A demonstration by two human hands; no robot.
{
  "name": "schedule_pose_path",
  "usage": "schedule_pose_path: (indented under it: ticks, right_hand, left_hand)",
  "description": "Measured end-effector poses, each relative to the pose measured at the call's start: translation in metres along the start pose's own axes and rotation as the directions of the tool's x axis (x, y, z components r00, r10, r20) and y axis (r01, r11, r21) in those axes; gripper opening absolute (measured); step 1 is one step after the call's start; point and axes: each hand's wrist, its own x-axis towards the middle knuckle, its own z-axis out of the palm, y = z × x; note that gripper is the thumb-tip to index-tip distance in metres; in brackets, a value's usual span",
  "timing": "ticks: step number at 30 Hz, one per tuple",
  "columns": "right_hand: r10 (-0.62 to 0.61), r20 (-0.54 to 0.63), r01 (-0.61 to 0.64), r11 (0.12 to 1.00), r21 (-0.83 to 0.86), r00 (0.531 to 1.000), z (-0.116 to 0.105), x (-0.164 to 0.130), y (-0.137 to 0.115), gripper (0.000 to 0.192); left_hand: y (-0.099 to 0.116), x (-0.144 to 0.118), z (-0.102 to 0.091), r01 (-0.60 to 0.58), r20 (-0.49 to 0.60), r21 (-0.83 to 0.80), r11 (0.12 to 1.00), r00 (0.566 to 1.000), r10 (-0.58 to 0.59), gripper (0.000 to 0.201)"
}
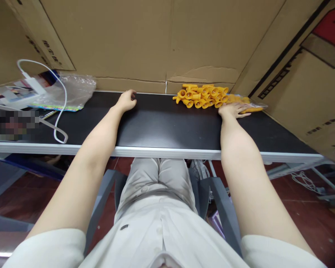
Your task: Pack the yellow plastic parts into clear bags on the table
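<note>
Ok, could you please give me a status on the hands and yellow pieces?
Left hand loosely curled by the table's back edge. Right hand at right end of the yellow pieces. White cable to the left, apart from both hands.

The pieces (203,97) are orange-yellow. The surface (167,126) is black with a silver-grey edge (167,153). The cardboard (114,41) is brown with black print and a red patch (331,29). The cable (66,97) is white, the shirt (145,238) off-white, the trousers (143,176) pale grey, the floor (298,216) dark red.
</note>
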Motion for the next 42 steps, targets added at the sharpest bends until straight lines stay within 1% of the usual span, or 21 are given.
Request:
schedule_pose_path:
  ticks: [3,6,12,16,19,22,26,29,33,35,38,42]
  right_hand:
    - [-0.028,0.029,0.029,0.999,-0.022,0.999,-0.005,-0.005,0.002,0.07]
    - [-0.04,0.067,0.043,0.998,-0.039,0.997,-0.011,-0.011,-0.002,0.07]
    - [-0.06,0.163,0.073,0.994,-0.076,0.985,-0.019,-0.023,-0.013,0.073]
    - [-0.117,0.171,0.127,0.991,-0.046,0.978,-0.017,-0.028,-0.015,0.071]
    - [-0.139,0.171,0.152,0.986,-0.063,0.975,-0.017,-0.033,-0.016,0.073]
    - [-0.13,0.187,0.153,0.982,-0.114,0.974,-0.02,-0.037,-0.02,0.074]
    - [-0.121,0.201,0.161,0.968,-0.194,0.972,-0.025,-0.04,-0.025,0.072]
    - [-0.11,0.215,0.164,0.954,-0.251,0.97,-0.024,-0.04,-0.028,0.071]
    - [-0.105,0.214,0.173,0.928,-0.329,0.971,-0.021,-0.039,-0.032,0.074]
    - [-0.107,0.213,0.174,0.929,-0.327,0.971,-0.02,-0.037,-0.032,0.074]
    - [-0.117,0.196,0.169,0.948,-0.271,0.973,-0.023,-0.034,-0.03,0.077]
    - [-0.186,0.201,0.224,0.956,-0.188,0.962,-0.029,-0.03,-0.028,0.078]
  left_hand:
    - [-0.001,0.001,0.0,0.001,0.012,0.023,1.0,1.0,-0.001,0.063]
    - [-0.003,0.002,0.001,-0.013,0.025,0.042,0.999,1.0,0.012,0.065]
    - [-0.005,0.003,0.003,0.0,0.024,-0.009,1.0,1.0,0.001,0.06]
    - [-0.007,0.005,0.004,-0.008,0.021,-0.037,0.999,1.0,0.009,0.058]
    - [-0.008,0.005,0.004,-0.045,0.024,-0.004,0.999,0.999,0.045,0.06]
    - [-0.002,0.0,0.001,-0.042,0.059,0.093,0.995,0.998,0.037,0.066]
    - [0.015,-0.012,-0.005,-0.011,0.113,0.214,0.977,0.993,-0.014,0.069]
    - [0.024,-0.017,-0.008,-0.003,0.12,0.245,0.969,0.992,-0.027,0.067]
    - [0.027,-0.018,-0.008,-0.017,0.128,0.251,0.968,0.992,-0.016,0.064]
    - [0.025,-0.017,-0.008,-0.017,0.126,0.252,0.967,0.992,-0.015,0.064]
    - [0.023,-0.016,-0.007,-0.018,0.113,0.252,0.968,0.993,-0.011,0.064]
    - [0.023,-0.015,-0.008,-0.02,0.114,0.241,0.97,0.993,-0.008,0.065]
